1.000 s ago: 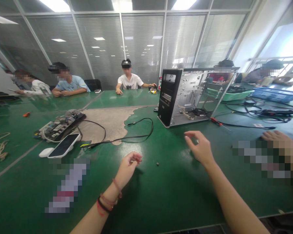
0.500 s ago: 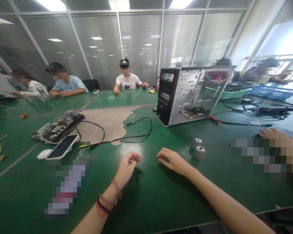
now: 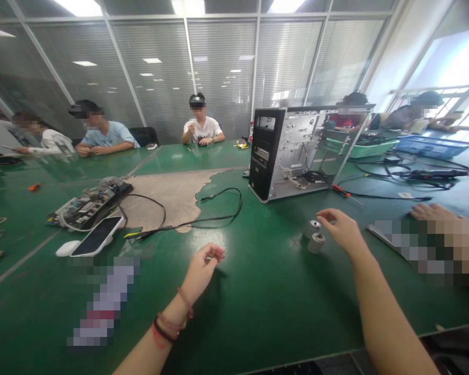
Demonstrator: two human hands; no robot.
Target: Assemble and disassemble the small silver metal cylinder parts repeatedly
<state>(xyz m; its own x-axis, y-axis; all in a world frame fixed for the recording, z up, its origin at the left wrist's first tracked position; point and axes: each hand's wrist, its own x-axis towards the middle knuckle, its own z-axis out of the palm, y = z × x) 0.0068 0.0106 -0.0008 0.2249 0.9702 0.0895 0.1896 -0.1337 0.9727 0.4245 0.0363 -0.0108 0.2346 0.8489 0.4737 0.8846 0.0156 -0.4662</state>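
Two small silver cylinders stand upright on the green table, the rear one close behind the front one. My right hand is just to the right of them, its fingers bent over the rear cylinder's right side; I cannot tell if they touch it. Nothing shows between its thumb and fingers. My left hand rests near the middle of the table, fingers loosely curled and apart from the thumb, holding nothing.
An open computer case stands behind the cylinders. A screwdriver and cables lie to its right. Left are a circuit board assembly, a phone and a black cable. Another person's hand rests at right.
My right hand has moved right, from the middle of the table to the cylinders. My left hand has stayed in place. The person across the table has raised a hand.
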